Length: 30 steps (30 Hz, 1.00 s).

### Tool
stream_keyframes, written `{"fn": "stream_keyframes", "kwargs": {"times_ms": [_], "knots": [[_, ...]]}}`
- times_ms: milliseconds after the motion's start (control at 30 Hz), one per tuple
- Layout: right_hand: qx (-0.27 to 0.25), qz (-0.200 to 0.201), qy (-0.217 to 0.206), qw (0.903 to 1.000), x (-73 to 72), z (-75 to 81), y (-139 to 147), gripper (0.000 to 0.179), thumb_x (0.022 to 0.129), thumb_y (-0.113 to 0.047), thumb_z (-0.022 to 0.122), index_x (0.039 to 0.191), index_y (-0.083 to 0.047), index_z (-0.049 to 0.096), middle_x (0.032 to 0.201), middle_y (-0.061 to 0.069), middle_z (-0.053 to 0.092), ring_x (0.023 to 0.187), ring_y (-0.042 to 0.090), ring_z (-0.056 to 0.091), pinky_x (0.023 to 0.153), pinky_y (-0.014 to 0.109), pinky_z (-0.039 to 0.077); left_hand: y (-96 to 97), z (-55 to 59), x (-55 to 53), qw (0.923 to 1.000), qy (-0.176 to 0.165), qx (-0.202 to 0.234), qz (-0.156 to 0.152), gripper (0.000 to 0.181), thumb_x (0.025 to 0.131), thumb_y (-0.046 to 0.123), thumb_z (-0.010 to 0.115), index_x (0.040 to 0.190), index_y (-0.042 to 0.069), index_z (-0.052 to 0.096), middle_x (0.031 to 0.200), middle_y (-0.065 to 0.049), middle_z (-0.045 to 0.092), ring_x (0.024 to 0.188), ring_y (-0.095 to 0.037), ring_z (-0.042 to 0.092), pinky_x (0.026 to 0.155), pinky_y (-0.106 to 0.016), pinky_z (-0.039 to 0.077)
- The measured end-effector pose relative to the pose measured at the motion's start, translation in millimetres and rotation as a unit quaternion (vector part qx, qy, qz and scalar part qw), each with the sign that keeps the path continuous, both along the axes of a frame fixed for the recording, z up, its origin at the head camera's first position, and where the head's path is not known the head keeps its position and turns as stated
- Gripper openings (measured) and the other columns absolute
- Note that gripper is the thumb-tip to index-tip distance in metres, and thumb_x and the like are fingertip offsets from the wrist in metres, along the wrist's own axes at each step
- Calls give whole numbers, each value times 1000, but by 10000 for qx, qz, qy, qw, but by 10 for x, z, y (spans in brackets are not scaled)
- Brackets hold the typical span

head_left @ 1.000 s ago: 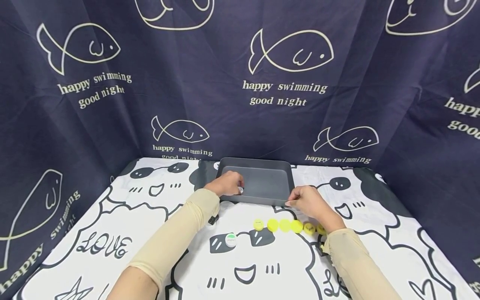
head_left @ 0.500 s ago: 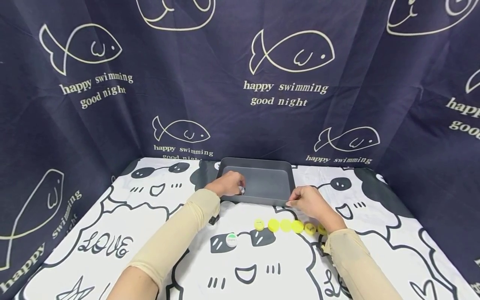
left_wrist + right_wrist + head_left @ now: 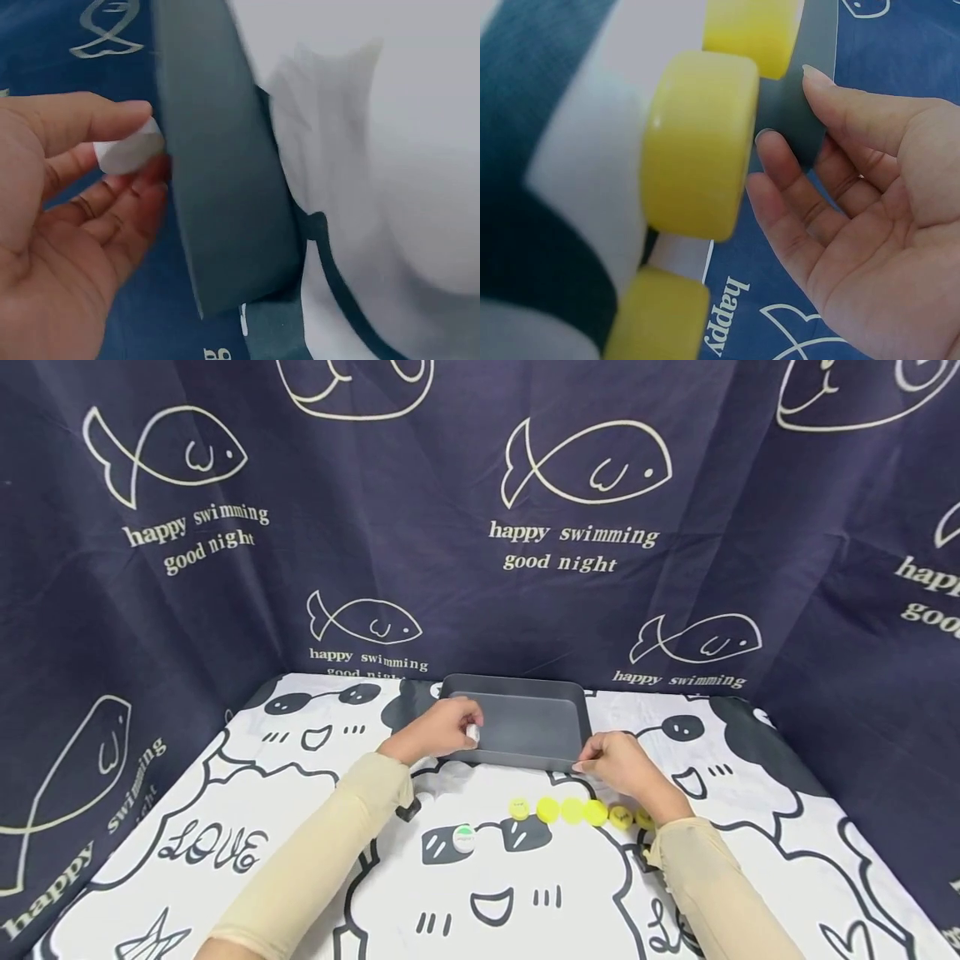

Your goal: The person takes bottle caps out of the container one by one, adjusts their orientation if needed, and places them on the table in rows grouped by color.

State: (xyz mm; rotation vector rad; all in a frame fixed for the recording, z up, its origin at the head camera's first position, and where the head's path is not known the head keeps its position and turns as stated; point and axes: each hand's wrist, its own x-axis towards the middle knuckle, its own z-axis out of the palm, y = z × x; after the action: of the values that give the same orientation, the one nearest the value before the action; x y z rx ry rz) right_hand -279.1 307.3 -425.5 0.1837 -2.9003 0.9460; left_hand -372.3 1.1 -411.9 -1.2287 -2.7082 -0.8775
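My left hand (image 3: 442, 728) pinches a small white bottle cap (image 3: 472, 733) between thumb and fingers, over the left front part of a dark grey rectangular tray (image 3: 525, 727). In the left wrist view the same white cap (image 3: 131, 150) shows at the fingertips, close beside the tray wall (image 3: 225, 172). At the tray's front right corner, my right hand (image 3: 617, 762) grips the rim with thumb and fingertips. From the right wrist, the thumb lies on one side of the tray corner (image 3: 791, 124) and the fingers on the other.
A row of several yellow bottle caps (image 3: 572, 811) lies in front of the tray, running under the right wrist. A white cap with green print (image 3: 464, 838) sits nearer me, and another white cap (image 3: 425, 800) lies by the left forearm. A navy fish-print curtain (image 3: 585, 602) hangs behind.
My left hand has risen slightly and shifted left with the white cap, from inside the tray to over its front left edge. The right hand stays on the tray corner.
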Motion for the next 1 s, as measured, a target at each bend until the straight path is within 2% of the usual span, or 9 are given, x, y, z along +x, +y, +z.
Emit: {"fn": "stream_keyframes", "kwargs": {"times_ms": [167, 333, 433, 633, 833, 1000], "knots": [[30, -26, -3, 10000, -3, -5, 5, 11, 85, -9, 76, 75, -10, 71, 73, -2, 65, 69, 16, 55, 65, 32, 47, -230, 29, 219, 9981, -202, 542, -209, 25, 72, 0, 82, 85, 12, 63, 86, 2, 60, 78, -10, 60, 74, -25, 53], [13, -96, -45, 9999, 8, -5, 11, 12, 85, -8, 76, 75, -10, 71, 74, -2, 65, 70, 16, 55, 65, 32, 47, -427, 52, 443, 9976, -252, 525, -375, 27, 71, 3, 83, 80, 14, 60, 82, 5, 59, 77, -10, 60, 73, -25, 52], [-1, -23, 9, 10000, 6, -5, 11, 12, 85, -8, 76, 75, -10, 71, 73, -2, 65, 69, 16, 55, 65, 32, 47, -521, 71, 583, 9980, -265, 323, -481, 27, 71, 5, 85, 78, 15, 61, 80, 6, 59, 78, -11, 60, 71, -26, 53], [60, 3, 43, 10000, -19, -7, 11, 13, 85, -7, 76, 74, -11, 71, 73, -2, 65, 69, 16, 55, 65, 32, 47, -594, 77, 810, 9968, -556, -83, -562, 26, 70, 10, 87, 74, 19, 63, 78, 12, 58, 78, -13, 60, 70, -26, 51], [92, 15, 2, 10000, -23, -13, 16, 12, 85, -8, 76, 75, -11, 71, 74, -2, 65, 70, 16, 55, 65, 32, 47, -551, 38, 926, 9950, -506, -519, -680, 28, 69, 15, 89, 72, 20, 61, 76, 13, 56, 76, -14, 58, 71, -24, 48], [121, -6, 18, 9999, -12, -10, 19, 13, 85, -8, 76, 74, -11, 71, 73, -2, 65, 69, 16, 55, 64, 32, 47, -491, 23, 1002, 9899, -381, -1146, -736, 31, 68, 17, 90, 72, 21, 60, 73, 14, 53, 70, -6, 50, 65, -22, 45]]}}
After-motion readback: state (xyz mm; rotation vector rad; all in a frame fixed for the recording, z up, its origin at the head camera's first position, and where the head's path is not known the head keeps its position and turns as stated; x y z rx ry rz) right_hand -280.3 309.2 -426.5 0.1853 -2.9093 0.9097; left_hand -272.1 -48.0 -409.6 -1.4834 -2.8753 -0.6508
